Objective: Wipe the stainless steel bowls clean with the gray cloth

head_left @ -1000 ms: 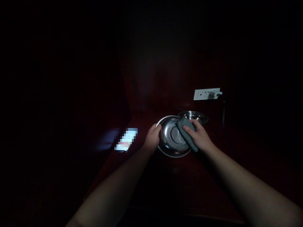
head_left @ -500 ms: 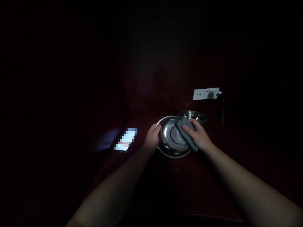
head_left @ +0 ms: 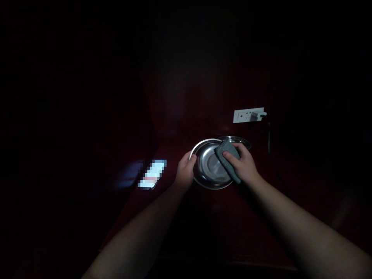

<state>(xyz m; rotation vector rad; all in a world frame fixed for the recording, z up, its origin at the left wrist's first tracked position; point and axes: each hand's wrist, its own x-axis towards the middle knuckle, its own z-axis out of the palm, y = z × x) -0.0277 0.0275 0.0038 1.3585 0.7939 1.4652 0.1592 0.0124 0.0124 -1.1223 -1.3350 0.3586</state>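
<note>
A shiny steel bowl (head_left: 207, 176) is held up over a dark red table, its inside facing me. My left hand (head_left: 185, 170) grips its left rim, thumb on the inner side and fingers behind. Pinched in my right hand (head_left: 242, 161) is a folded grey-green cloth (head_left: 228, 159), which lies over the bowl's right rim and covers part of the inside. Behind the bowl and my right hand, a second steel dish (head_left: 242, 142) rests on the table, partly hidden.
To the left lies a lit phone (head_left: 153, 174), its screen pixelated. A white wall socket (head_left: 247, 115) with a plug in it is on the back wall, and a dark cable (head_left: 269, 141) hangs down from it. The surroundings are very dark.
The bowl has tipped and risen slightly, with both hands still on it and the cloth still at its right rim. The socket and the dish behind appear shifted a little left in view.
</note>
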